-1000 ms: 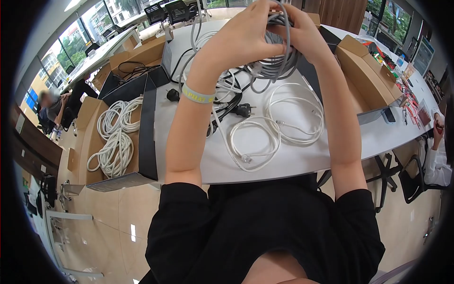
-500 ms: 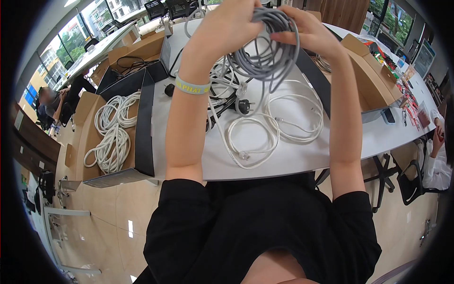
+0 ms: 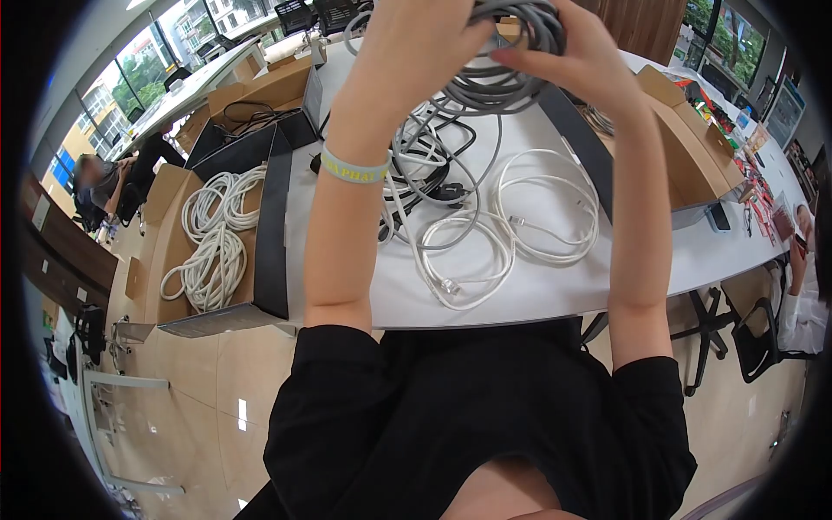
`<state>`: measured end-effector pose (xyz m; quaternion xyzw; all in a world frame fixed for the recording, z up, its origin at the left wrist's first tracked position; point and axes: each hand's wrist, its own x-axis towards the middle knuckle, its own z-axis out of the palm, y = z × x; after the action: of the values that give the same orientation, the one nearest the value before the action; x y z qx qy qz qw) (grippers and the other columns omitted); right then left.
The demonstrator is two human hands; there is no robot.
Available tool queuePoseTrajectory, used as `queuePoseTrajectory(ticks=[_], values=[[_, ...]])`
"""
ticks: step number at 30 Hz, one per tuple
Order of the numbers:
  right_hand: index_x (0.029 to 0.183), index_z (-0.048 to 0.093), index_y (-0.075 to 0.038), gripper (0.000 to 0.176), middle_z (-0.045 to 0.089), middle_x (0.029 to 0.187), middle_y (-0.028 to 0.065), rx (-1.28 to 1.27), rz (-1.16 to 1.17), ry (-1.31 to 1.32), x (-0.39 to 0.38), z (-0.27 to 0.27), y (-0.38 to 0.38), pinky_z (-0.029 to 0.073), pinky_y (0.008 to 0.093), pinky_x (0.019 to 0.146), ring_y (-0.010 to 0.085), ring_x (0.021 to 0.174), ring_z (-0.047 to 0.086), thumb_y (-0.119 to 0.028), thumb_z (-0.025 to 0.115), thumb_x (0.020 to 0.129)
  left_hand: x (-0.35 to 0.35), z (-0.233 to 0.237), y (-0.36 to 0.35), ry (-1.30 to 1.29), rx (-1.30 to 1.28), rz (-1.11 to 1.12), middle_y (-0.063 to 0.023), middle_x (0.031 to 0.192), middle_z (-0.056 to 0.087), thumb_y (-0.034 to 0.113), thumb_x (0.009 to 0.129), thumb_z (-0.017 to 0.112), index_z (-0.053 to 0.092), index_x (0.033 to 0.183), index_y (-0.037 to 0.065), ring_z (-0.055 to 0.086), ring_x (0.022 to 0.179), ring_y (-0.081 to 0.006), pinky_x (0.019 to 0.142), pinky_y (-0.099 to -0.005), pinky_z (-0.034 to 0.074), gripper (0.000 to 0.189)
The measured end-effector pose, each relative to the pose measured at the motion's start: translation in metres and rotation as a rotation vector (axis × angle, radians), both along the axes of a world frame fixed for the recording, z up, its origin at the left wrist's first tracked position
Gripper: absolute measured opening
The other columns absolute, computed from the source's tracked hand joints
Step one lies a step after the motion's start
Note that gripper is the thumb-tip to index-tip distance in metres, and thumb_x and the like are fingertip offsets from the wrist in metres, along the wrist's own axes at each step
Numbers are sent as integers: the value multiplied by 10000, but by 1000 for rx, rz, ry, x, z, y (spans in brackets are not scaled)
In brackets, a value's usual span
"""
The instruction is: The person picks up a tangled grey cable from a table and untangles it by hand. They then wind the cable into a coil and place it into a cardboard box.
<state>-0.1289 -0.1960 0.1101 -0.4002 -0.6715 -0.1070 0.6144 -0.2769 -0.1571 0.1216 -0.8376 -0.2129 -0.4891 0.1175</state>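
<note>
A coiled grey cable (image 3: 511, 94) hangs from both hands at the top of the view, above the white table (image 3: 338, 295). My left hand (image 3: 433, 43) has its fingers closed at the coil's left side, its wrist wearing a grey-green band. My right hand (image 3: 572, 65) grips the coil's right side, thumb on the inside. Loose grey loops dangle below. Beneath lie a tangle of black and white cables with a black plug (image 3: 449, 192), and white looped cables (image 3: 472, 286) on the table.
An open box with white cable bundles (image 3: 208, 260) stands at the left, another with black cables (image 3: 251, 121) behind it. An open cardboard box (image 3: 685, 156) stands at the right, a phone (image 3: 718, 218) beside it. Two people sit at the far left and far right.
The grey coil has shifted up and slightly right with both hands and turned flatter. A loose grey loop now hangs wider over the tangle.
</note>
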Motion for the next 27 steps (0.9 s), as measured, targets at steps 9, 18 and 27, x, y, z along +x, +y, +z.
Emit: queuePoseTrajectory(ticks=[9, 18, 27], values=[[1028, 563, -13, 402, 621, 912, 105, 253, 30, -261, 28, -2, 35, 451, 261, 717, 228, 804, 609, 24, 640, 635, 12, -6, 3, -20, -6, -48, -184, 727, 580, 70, 747, 594, 405, 1007, 40, 575, 694, -376, 589, -442, 429, 322], [1037, 574, 55, 343, 644, 777, 79, -40, 54, -386, 34, -6, 35, 436, 259, 544, 132, 593, 543, -136, 669, 767, 11, 1, -8, -20, -90, -107, -170, 688, 574, 87, 716, 622, 375, 1069, 43, 591, 663, -343, 583, -409, 454, 433], [908, 614, 27, 186, 574, 665, 10, 151, 273, 300, 51, 12, 18, 379, 201, 476, 51, 547, 491, 17, 571, 728, 11, -17, 25, -63, -302, -364, -83, 813, 615, 363, 792, 642, 554, 988, 11, 627, 781, -235, 778, -329, 473, 413]])
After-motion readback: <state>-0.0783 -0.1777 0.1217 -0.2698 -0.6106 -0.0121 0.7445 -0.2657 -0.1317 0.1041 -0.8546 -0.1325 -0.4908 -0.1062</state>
